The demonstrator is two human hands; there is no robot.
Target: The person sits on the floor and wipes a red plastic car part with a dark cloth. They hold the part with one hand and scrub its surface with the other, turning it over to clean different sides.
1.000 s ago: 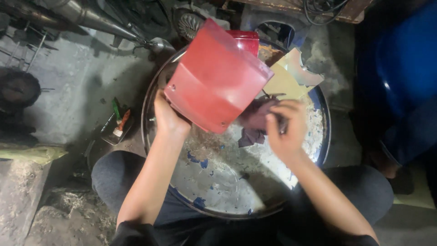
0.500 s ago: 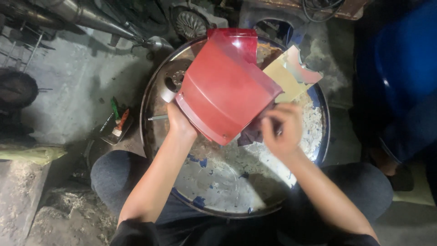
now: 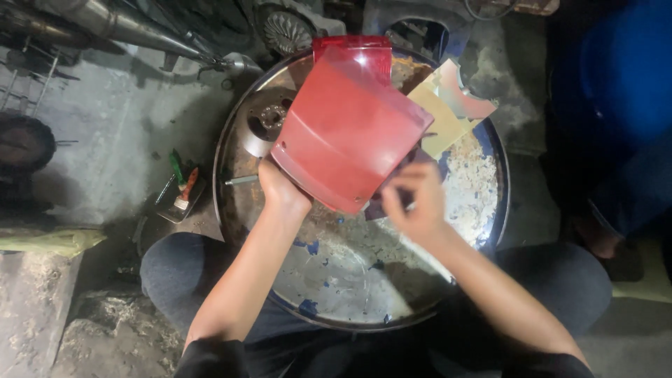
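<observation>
Presently the left hand [image 3: 280,192] grips the curved red plastic panel [image 3: 348,129] above the worn round metal drum top [image 3: 336,280]. Right hand [image 3: 413,203], fingers pinched at the panel's lower edge; contents indiscernible. Work appears mid-course.

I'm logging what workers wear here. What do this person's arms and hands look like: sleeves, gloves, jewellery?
Both forearms are bare up to short black sleeves near the elbows. The left hand and right hand wear no gloves, and no rings, watch or bracelets are visible.
</observation>
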